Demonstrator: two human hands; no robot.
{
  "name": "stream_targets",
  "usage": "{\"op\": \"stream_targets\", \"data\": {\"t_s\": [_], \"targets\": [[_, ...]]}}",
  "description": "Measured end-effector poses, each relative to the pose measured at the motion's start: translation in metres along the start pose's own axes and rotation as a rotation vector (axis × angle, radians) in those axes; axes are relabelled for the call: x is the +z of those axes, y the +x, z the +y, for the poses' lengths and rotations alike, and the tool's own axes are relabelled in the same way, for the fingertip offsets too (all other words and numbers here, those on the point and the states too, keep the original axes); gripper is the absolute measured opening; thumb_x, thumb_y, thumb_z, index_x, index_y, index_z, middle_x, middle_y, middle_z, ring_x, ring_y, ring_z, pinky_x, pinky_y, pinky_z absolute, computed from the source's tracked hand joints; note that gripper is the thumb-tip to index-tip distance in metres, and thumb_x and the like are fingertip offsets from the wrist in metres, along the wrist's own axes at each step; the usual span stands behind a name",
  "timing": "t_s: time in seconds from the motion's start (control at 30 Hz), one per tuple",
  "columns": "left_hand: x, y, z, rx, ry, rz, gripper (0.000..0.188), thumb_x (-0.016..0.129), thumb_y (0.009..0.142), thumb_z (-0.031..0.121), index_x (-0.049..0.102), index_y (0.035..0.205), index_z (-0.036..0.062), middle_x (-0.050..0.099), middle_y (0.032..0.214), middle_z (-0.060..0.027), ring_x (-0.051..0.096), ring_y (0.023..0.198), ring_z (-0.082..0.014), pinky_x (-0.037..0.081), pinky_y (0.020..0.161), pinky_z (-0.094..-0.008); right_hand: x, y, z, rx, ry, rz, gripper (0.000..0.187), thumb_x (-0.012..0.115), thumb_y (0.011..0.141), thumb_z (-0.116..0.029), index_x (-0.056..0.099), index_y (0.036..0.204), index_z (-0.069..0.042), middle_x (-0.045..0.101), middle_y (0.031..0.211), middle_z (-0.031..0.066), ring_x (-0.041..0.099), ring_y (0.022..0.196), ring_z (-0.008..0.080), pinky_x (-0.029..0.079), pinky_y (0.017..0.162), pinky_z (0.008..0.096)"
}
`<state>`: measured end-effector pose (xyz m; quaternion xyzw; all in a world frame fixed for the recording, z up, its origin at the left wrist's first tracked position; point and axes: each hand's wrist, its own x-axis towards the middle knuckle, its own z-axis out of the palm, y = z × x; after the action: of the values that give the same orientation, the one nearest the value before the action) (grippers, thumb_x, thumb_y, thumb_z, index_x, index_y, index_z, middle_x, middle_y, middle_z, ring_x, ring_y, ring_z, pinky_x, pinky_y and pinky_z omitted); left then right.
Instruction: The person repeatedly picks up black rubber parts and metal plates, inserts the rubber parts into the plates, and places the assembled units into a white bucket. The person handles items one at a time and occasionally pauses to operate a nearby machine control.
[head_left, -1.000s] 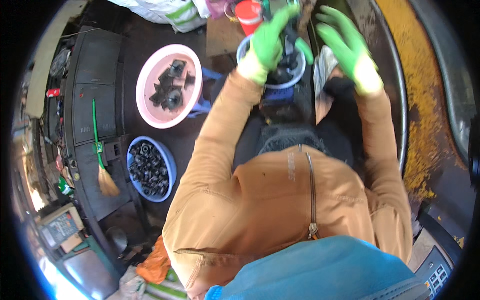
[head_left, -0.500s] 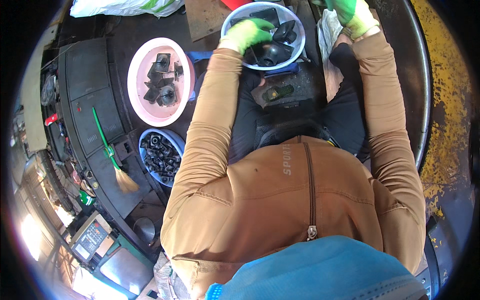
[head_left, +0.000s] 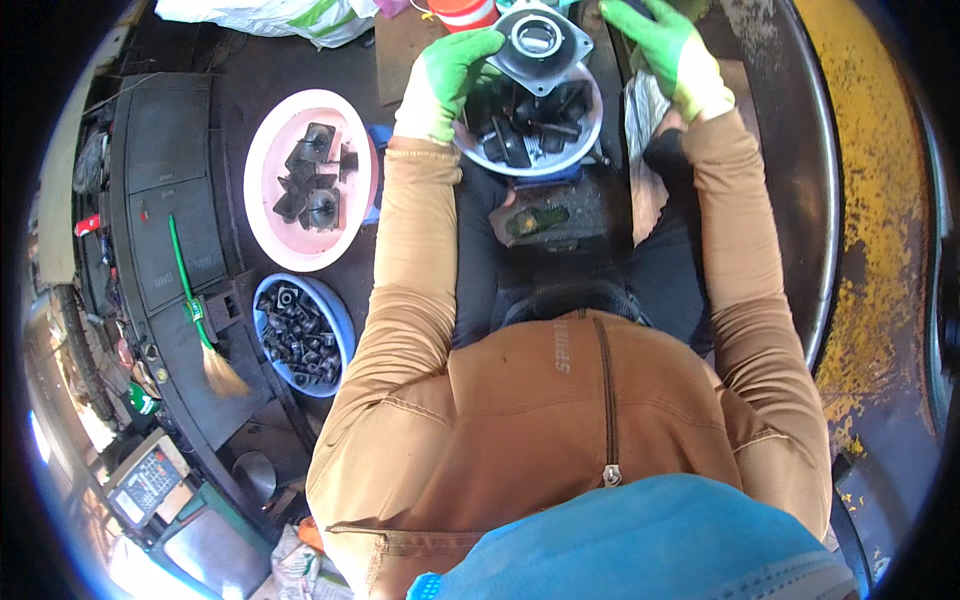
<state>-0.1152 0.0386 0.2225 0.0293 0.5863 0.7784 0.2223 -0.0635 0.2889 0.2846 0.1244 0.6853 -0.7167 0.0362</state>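
My left hand [head_left: 445, 85], in a green and pale yellow glove, pinches one edge of a black square flanged part [head_left: 562, 58] with a round metal ring in its middle. The part is held tilted over a whitish basin [head_left: 545, 171] that holds several black moulded pieces [head_left: 510, 135]. To the right of the basin, near the top edge, my right hand [head_left: 680, 60], gloved alike, is apart from the flanged part. A dark thing [head_left: 641, 8] shows between its thumb and fingers, cut off by the picture's edge; its kind cannot be told.
Left of my legs stands a pink basin [head_left: 262, 215] with several black pieces, and nearer me a blue basin [head_left: 347, 335] full of small black parts. A red bucket [head_left: 463, 12] is behind the whitish basin. A curved metal edge [head_left: 828, 200] borders my right side; a broom [head_left: 195, 290] lies left.
My left hand has come out of the whitish basin with the flanged part and raised it. My right hand has shifted slightly left. The view has moved a little.
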Motion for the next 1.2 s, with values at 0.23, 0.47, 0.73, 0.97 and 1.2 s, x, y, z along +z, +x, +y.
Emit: {"op": "stream_targets", "data": {"t_s": [0.23,0.47,0.73,0.97,1.2], "targets": [[0.024,-0.012,0.003,0.285,-0.164,-0.004,0.036,0.068,0.082,0.012,0.061,0.114,-0.0036,0.067,0.100,-0.0115,0.065,0.081,-0.0185,0.053,0.073,-0.0302,0.022,-0.006,0.013,-0.014,0.371,-0.128,0.021,0.070,0.085,-0.020,0.064,0.099,-0.004,0.060,0.078,-0.0015,0.050,0.054,0.0045,0.037,0.046,0.0180],[0.038,-0.029,0.014,0.588,0.614,-0.047,0.046,0.077,0.076,0.021,0.063,0.117,0.0045,0.067,0.109,-0.0069,0.063,0.099,-0.0154,0.049,0.087,-0.0299,0.051,-0.007,0.036,0.163,0.504,-0.033,0.017,0.066,0.087,-0.014,0.064,0.101,-0.003,0.059,0.073,0.0008,0.047,0.050,0.0071,0.036,0.043,0.0215],[0.032,-0.028,0.010,0.436,0.454,0.188,0.025,0.073,0.082,0.019,0.070,0.102,0.0028,0.071,0.093,-0.0049,0.064,0.083,-0.0106,0.051,0.075,-0.0264,0.052,-0.005,0.034,0.097,0.351,-0.015,0.034,0.052,0.096,-0.040,0.061,0.105,-0.009,0.058,0.075,0.0023,0.046,0.049,0.0095,0.036,0.044,0.0234],[0.037,-0.048,0.025,0.497,0.098,0.146,0.040,0.079,0.077,0.012,0.064,0.113,0.0022,0.068,0.103,-0.0062,0.063,0.092,-0.0123,0.051,0.083,-0.0262,0.061,-0.010,0.066,0.066,0.200,-0.256,0.023,0.055,0.097,-0.018,0.058,0.117,-0.006,0.064,0.099,0.0053,0.062,0.083,0.0145,0.052,0.072,0.0292],[0.050,-0.057,0.020,0.711,0.155,0.054,0.048,0.082,0.070,0.009,0.062,0.114,0.0047,0.064,0.115,-0.0056,0.060,0.104,-0.0142,0.048,0.092,-0.0287,0.069,-0.023,0.079,-0.683,-0.232,-0.201,0.040,0.062,0.090,-0.013,0.053,0.129,-0.006,0.063,0.117,0.0079,0.060,0.105,0.0172,0.049,0.086,0.0307]]}}
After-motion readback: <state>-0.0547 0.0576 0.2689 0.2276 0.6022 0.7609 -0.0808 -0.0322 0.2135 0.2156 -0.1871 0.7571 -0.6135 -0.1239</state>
